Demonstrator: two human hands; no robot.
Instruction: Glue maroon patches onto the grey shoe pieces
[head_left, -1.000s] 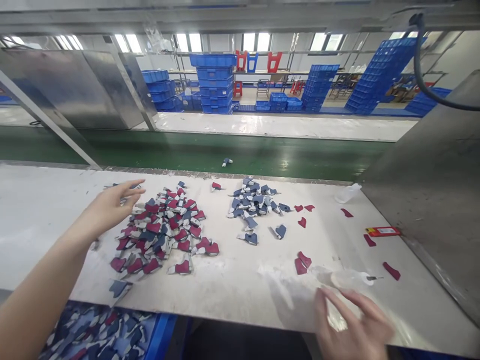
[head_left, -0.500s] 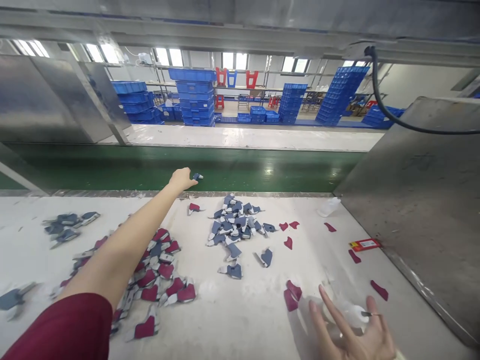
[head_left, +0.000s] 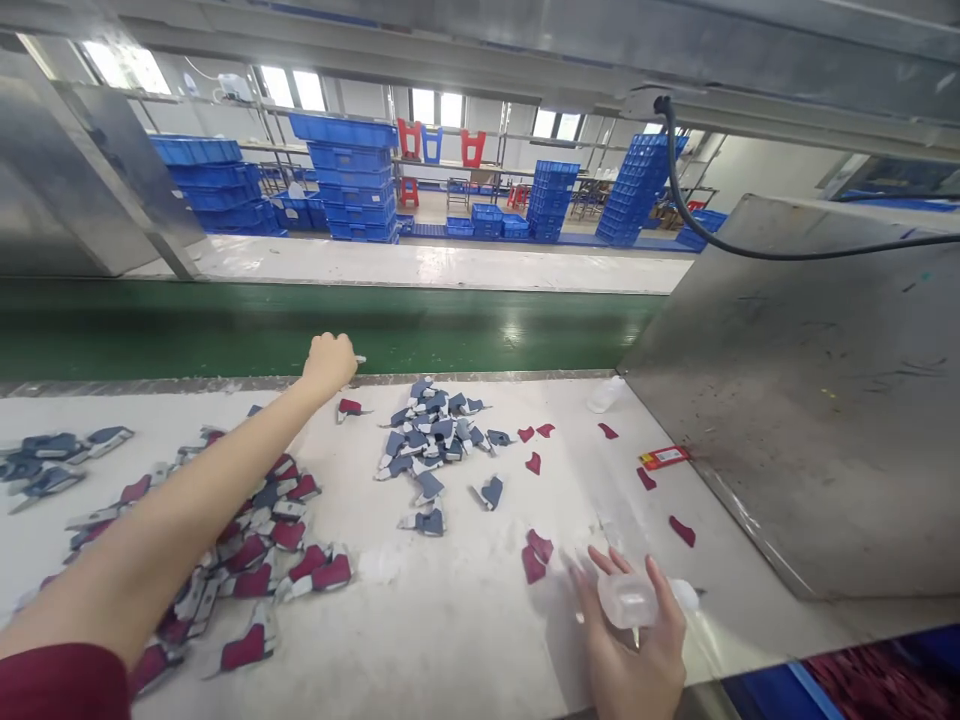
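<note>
White counter (head_left: 465,640) carries your red-and-blue pile (head_left: 247,540). Your left hand (head_left: 328,362), fingers closed on a small piece, sits at the green belt's (head_left: 150,330) edge; your right hand's (head_left: 634,650) fingers cup a clear bottle (head_left: 628,600).

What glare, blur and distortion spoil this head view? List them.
Head view: window light glares on the green conveyor belt; wide-angle lens bends the overhead beams and steel panel; the left hand is small and soft, its grasp unclear; the right hand holds a translucent bottle, slightly blurred.

White workbench (head_left: 465,640): red-blue piece pile (head_left: 255,540), blue pile (head_left: 431,430), red scraps (head_left: 536,555).
</note>
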